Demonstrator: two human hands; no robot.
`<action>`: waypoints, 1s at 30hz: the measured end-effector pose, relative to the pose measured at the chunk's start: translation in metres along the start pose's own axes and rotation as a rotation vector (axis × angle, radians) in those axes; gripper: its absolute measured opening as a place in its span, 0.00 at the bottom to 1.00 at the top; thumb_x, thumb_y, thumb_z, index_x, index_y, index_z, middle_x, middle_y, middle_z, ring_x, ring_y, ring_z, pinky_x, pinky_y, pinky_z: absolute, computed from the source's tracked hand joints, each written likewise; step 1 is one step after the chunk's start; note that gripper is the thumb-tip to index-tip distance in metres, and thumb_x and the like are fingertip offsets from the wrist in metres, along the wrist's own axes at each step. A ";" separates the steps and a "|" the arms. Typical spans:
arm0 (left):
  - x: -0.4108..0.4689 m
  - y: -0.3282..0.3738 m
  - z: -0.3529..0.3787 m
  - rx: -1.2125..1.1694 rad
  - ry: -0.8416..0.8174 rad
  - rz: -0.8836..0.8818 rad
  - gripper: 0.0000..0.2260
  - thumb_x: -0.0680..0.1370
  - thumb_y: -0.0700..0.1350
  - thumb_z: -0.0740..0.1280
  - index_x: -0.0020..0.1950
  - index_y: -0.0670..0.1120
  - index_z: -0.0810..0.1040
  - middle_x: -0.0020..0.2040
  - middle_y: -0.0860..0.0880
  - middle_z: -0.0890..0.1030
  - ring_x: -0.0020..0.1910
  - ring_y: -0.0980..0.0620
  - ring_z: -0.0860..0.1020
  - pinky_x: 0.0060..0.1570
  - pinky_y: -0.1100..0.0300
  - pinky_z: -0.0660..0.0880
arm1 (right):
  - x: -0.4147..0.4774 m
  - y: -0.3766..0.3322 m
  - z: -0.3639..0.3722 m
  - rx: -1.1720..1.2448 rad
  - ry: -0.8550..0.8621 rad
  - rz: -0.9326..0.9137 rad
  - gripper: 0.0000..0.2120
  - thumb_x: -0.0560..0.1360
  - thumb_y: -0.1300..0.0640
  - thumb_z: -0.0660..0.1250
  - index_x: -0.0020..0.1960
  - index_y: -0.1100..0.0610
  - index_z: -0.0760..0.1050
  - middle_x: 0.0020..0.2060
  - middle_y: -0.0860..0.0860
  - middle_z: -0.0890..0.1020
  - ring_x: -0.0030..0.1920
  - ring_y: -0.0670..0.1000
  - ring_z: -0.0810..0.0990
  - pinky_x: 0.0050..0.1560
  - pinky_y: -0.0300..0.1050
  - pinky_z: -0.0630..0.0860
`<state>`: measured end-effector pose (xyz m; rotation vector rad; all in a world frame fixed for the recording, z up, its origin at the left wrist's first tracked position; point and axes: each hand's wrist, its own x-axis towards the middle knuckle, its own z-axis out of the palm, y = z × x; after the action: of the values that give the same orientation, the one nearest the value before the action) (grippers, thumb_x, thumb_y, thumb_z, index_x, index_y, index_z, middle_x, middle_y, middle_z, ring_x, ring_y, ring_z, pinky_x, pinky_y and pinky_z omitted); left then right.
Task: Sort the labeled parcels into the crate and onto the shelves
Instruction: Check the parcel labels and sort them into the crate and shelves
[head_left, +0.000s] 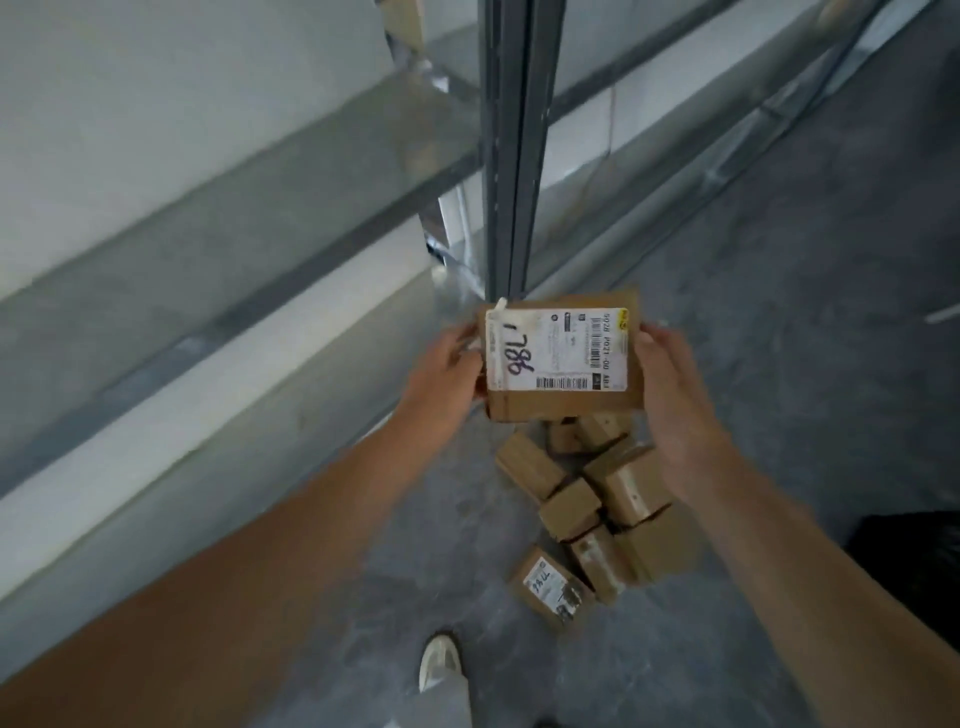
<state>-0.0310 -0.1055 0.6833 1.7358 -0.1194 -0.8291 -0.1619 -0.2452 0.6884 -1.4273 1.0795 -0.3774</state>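
Note:
I hold a small brown cardboard parcel (563, 400) in front of me with both hands. Its white label faces up, with a barcode and a handwritten number in dark ink. My left hand (444, 371) grips its left edge and my right hand (675, 395) grips its right edge. Below it, on the grey floor, lies a loose pile of several brown parcels (597, 499); one at the near end (550, 587) shows a white label. No crate is in view.
Grey metal shelves (260, 208) run along the left, with a dark upright post (511, 156) just beyond the held parcel. My shoe (439, 660) stands on the floor near the pile. A dark object (914, 561) sits at the right edge.

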 end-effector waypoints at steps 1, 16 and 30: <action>-0.021 0.017 -0.001 -0.038 -0.028 0.004 0.21 0.81 0.38 0.62 0.73 0.51 0.67 0.56 0.40 0.82 0.46 0.48 0.83 0.46 0.57 0.82 | -0.012 -0.021 -0.009 -0.010 -0.032 -0.048 0.09 0.84 0.52 0.55 0.59 0.47 0.72 0.45 0.45 0.82 0.39 0.36 0.81 0.39 0.34 0.75; -0.257 0.087 -0.009 -0.240 0.232 0.361 0.26 0.75 0.35 0.68 0.63 0.65 0.74 0.69 0.45 0.67 0.63 0.43 0.76 0.46 0.52 0.83 | -0.164 -0.166 -0.056 -0.009 -0.249 -0.436 0.13 0.76 0.48 0.69 0.59 0.49 0.76 0.48 0.45 0.82 0.45 0.41 0.81 0.36 0.33 0.76; -0.397 0.111 -0.138 -0.526 0.555 0.453 0.19 0.82 0.36 0.60 0.68 0.54 0.69 0.59 0.41 0.81 0.50 0.45 0.85 0.51 0.51 0.82 | -0.329 -0.232 0.101 0.197 -0.668 -0.331 0.11 0.81 0.49 0.61 0.62 0.49 0.69 0.51 0.49 0.81 0.49 0.49 0.81 0.43 0.49 0.79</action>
<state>-0.2104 0.1583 0.9791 1.3029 0.0752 -0.0177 -0.1633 0.0292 0.9992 -1.4050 0.2596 -0.2042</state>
